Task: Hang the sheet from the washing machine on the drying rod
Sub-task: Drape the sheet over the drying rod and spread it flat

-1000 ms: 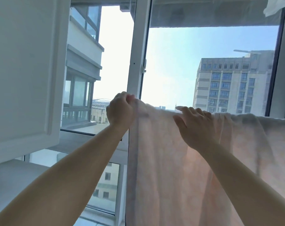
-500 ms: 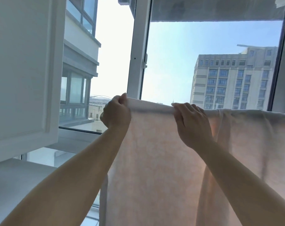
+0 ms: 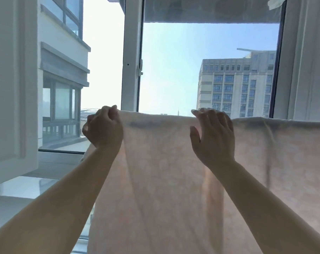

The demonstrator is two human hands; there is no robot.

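With the left hand (image 3: 103,128) fisted on the sheet's (image 3: 155,171) left top edge, slide the loose-fingered right hand (image 3: 213,136) rightward along the fold, smoothing the bunching evenly.

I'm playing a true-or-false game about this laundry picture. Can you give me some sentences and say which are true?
1. The sheet hangs draped over its top fold. True.
2. The left hand is a closed fist gripping the sheet's left end. True.
3. The right hand is far below the sheet's top edge. False: its open fingers rest at the top edge.
4. The sheet is dark blue. False: it is pale pinkish white.
5. A tall building shows through the window. True.
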